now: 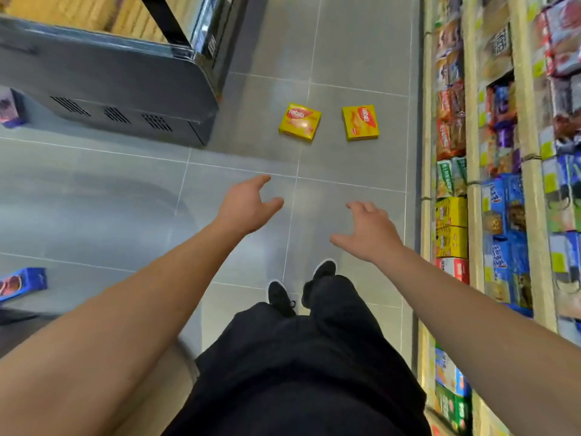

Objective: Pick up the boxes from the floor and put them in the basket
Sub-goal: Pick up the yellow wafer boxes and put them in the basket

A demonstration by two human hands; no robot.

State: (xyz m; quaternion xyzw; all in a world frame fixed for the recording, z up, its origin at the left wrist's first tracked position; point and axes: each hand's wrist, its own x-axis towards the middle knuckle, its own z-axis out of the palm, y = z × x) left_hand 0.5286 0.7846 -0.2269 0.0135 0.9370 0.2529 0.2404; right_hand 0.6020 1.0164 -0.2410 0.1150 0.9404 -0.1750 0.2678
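Here, two yellow boxes flat on the grey tiled floor (pixel 361 51), side by side with a gap between: the left box (pixel 300 122) turned slightly askew, just past the corner of a dark grey chest freezer (pixel 119 86); the right box (pixel 360 122) nearer the shelves (pixel 471 152) along the right edge. Red and orange print on both lids, the lettering too blurred to read with confidence. Both arms stretched forward and down, bare to the elbow. Left hand (pixel 248 207) open, fingers loosely spread and a little curled, thumb apart, holding nothing, in the air short of the left box. Right hand (pixel 369 229) likewise open and empty, fingers bent in a loose claw, thumb pointing inward, well short of the right box. Neither hand touching either box. Below the hands, black trousers (pixel 308 357) and two black shoes (pixel 279 297) planted on the tiles, toes toward the boxes. On the right, wooden shelving packed with snack packets and cartons in blue, yellow, red and green. At the far left edge, a blue packet (pixel 22 283) lying low beside the floor, and another purple-blue one (pixel 11 108) against the freezer's side. No basket visible from this viewpoint.
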